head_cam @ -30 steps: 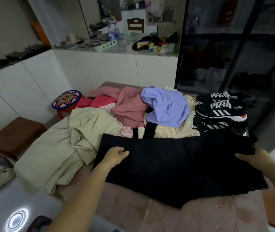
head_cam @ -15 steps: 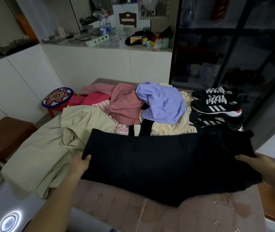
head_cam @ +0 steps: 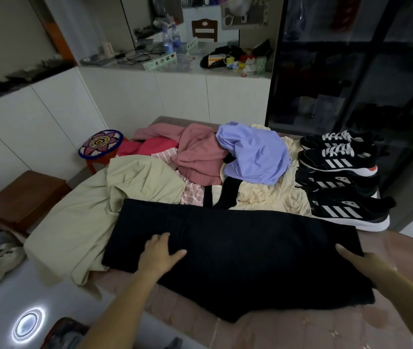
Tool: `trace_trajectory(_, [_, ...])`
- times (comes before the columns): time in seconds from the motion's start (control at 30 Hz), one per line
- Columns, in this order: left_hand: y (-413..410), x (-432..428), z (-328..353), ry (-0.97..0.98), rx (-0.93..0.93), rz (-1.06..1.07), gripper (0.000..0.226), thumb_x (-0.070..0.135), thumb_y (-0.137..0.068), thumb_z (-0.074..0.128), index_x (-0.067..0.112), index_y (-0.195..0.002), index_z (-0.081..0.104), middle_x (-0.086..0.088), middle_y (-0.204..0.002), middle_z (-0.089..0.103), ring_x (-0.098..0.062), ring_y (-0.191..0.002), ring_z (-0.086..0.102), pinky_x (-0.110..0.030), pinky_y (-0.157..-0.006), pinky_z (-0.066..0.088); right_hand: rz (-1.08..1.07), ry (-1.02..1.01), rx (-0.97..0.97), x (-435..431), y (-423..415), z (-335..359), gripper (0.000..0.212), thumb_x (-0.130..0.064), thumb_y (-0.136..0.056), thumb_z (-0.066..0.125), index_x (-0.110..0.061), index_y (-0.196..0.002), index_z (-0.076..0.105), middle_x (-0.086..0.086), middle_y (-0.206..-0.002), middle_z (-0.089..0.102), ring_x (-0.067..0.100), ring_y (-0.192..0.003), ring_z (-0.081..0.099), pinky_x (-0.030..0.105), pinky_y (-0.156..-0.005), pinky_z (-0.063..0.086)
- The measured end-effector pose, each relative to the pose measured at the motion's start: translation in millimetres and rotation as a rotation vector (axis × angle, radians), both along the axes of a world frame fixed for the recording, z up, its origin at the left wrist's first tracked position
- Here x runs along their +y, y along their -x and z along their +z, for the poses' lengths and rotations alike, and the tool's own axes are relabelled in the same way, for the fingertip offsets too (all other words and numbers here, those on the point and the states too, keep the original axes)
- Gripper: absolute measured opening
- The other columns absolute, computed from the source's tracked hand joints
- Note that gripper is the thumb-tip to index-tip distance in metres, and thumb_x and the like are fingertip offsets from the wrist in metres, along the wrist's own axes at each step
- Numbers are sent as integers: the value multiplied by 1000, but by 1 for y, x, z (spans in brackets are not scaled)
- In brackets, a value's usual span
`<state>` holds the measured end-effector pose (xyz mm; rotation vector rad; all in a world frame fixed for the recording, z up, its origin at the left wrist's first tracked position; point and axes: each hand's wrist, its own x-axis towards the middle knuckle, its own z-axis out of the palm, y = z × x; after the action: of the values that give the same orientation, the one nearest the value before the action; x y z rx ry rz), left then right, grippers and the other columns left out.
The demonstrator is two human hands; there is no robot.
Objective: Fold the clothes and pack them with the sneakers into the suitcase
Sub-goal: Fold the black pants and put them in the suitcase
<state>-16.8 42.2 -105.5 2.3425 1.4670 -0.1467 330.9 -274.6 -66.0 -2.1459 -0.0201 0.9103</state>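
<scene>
My left hand [head_cam: 161,253] and right hand [head_cam: 359,260] press flat, fingers straight, on the black garment [head_cam: 250,248] by the near edge of the quilted surface [head_cam: 301,328]; white cabinets [head_cam: 180,96] stand behind.

I have the flat garment [head_cam: 238,253] spread across the near part of the table [head_cam: 301,328], with the left hand [head_cam: 161,255] resting on its left half and the right hand [head_cam: 359,260] at its right edge. Behind it I see a heap of clothes [head_cam: 225,157], a large crumpled garment [head_cam: 87,217] hanging over the table's left side, and four sneakers [head_cam: 339,172] in a row along the right side. A stool [head_cam: 101,143] stands off the far left corner, a counter [head_cam: 175,64] runs along the back wall, and a cabinet [head_cam: 351,84] stands behind the sneakers.
</scene>
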Motion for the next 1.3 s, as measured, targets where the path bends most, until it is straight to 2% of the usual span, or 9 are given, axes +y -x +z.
trace_trajectory(0.13, [-9,-8,-9,-106,124,-10,61,34,-90,54,16,-144,29,-12,-135,38,-26,-118,42,-34,-89,47,68,51,-18,-5,-7,-9,45,-20,-77,76,5,-109,59,15,-84,65,33,-82,64,32,-61,50])
trace_trajectory(0.33, [-29,-2,23,-124,-184,-90,11,10,-86,48,10,-88,59,-6,-88,59,-17,-73,56,-36,-69,52,66,61,-49,-5,-11,-15,46,-20,-76,76,-1,-113,55,20,-94,65,35,-84,64,38,-71,52])
trace_trajectory(0.5, [-48,-38,12,69,-254,-313,31,39,-87,60,21,-113,63,4,-110,58,-10,-97,58,-19,-82,44,46,68,-36,-5,-10,-21,40,-16,-79,73,4,-110,57,19,-87,65,36,-84,63,38,-69,51])
trace_trajectory(0.7, [4,31,1,-240,-255,207,53,32,-88,59,6,-133,47,-17,-128,53,-32,-119,49,-41,-98,43,55,123,-85,0,-14,-27,49,-15,-78,75,11,-115,55,22,-95,63,38,-89,61,43,-79,50])
trace_trajectory(0.93, [48,75,10,309,-336,468,52,21,-91,61,2,-137,43,-18,-133,52,-33,-111,54,-37,-96,45,32,178,-137,-1,-12,-38,63,-22,-72,81,6,-120,52,20,-103,63,35,-92,60,47,-88,50])
trace_trajectory(1.07, [0,49,64,303,-522,276,37,9,-88,60,8,-124,57,-13,-116,63,-24,-93,59,-30,-80,48,149,445,-613,5,8,-17,74,-35,-75,76,-9,-133,40,19,-124,50,38,-114,47,47,-94,39])
trace_trajectory(1.13, [-40,21,89,230,-542,138,35,17,-79,65,8,-113,62,-10,-101,68,-24,-88,63,-28,-73,48,257,329,-896,19,23,-11,59,-35,-76,73,-12,-125,50,16,-115,56,36,-109,51,45,-90,41])
trace_trajectory(1.2, [-80,-19,99,217,-513,1,41,27,-75,64,10,-113,63,-8,-99,69,-25,-91,65,-31,-76,51,293,-27,-724,39,45,-1,36,-32,-80,72,-11,-108,63,8,-98,65,25,-93,62,37,-84,49])
trace_trajectory(1.3, [-128,-91,88,196,-407,-135,48,26,-84,62,13,-129,53,-6,-120,63,-23,-111,59,-27,-91,44,253,-348,-50,70,84,24,27,-38,-89,60,-13,-97,65,9,-90,71,16,-78,66,34,-78,54])
